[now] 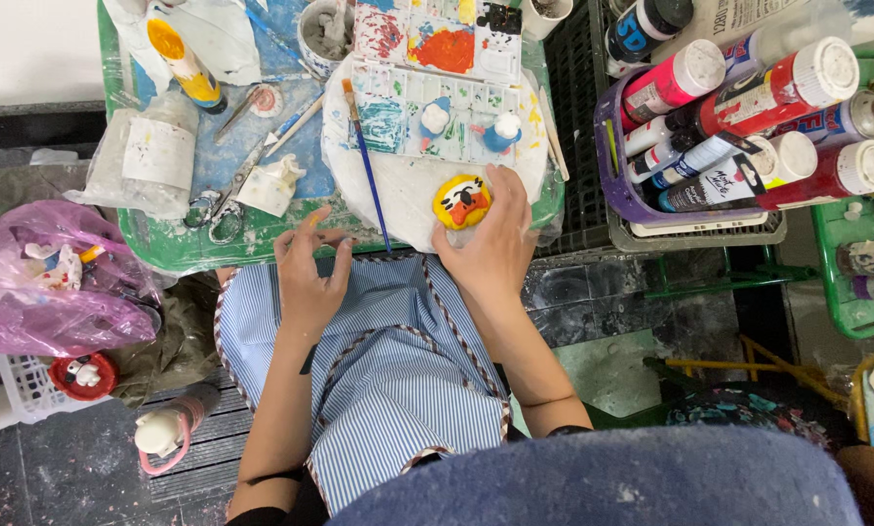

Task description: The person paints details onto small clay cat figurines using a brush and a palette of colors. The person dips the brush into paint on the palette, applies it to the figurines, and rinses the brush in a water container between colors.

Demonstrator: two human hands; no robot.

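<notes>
Yellow figurine gripped by right hand fingers; left hand loosely spread beside paintbrush, palette behind.

r hand on yellow figurine; l hand at table edge.

a low green table smeared with white paint stands on a dark, stained stone floor. beside it sits a dark slatted crate, then green metal frames. a pale wall shows top left.
</notes>
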